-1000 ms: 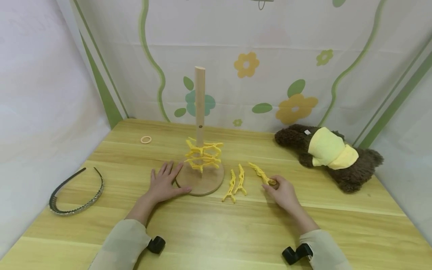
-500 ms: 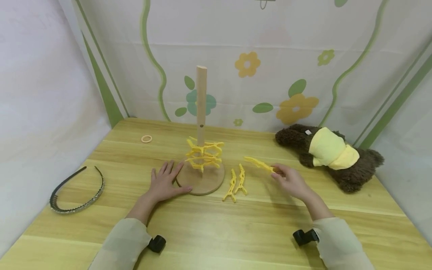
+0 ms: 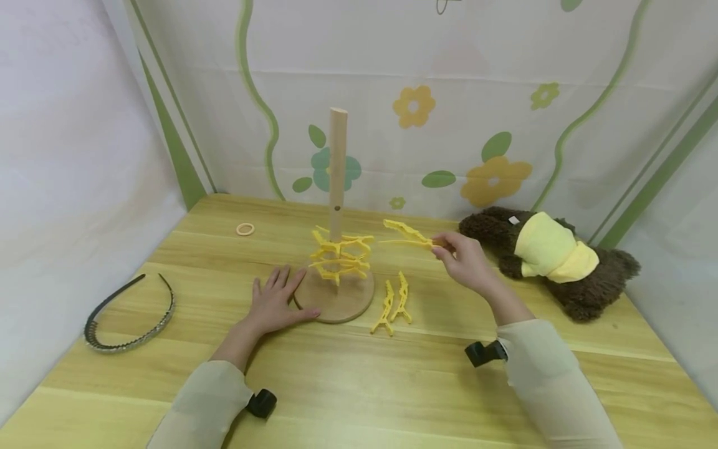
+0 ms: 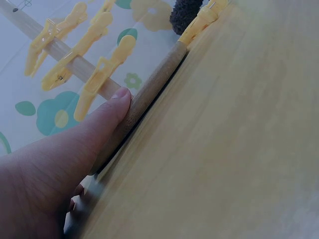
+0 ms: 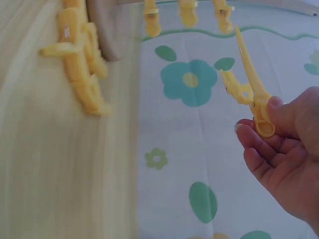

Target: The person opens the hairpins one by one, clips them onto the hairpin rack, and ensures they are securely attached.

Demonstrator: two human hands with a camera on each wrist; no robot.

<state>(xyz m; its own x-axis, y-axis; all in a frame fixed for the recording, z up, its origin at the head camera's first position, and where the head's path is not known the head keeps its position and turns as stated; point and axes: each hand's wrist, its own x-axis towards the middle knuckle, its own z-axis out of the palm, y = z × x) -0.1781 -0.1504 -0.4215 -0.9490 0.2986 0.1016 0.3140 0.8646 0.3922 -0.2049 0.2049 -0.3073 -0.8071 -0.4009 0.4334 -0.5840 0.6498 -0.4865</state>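
A yellow hair clip [image 3: 408, 236] is pinched at its tail by the thumb and fingers of my right hand [image 3: 468, 262]. Its jaws stand apart in the right wrist view, pointing toward a wooden post [image 3: 338, 168]. Several yellow clips [image 3: 340, 255] are clamped one above another low on that post. My left hand [image 3: 276, 302] lies with fingers spread at the left edge of the round wooden base [image 3: 336, 307], the thumb resting on its rim. Two more hair clips [image 3: 388, 308] lie on the table right of the base.
A dark plush toy [image 3: 600, 280] in a yellow top lies at the right rear of the table. At the left is a black headband [image 3: 126, 346] with a sparkling edge. A small pale ring [image 3: 245, 229] lies near the back, and a flowered curtain hangs behind.
My right hand has lifted the hair clip off the table and brought it up beside the post, and its jaws have spread apart. My left hand has stayed on the base.
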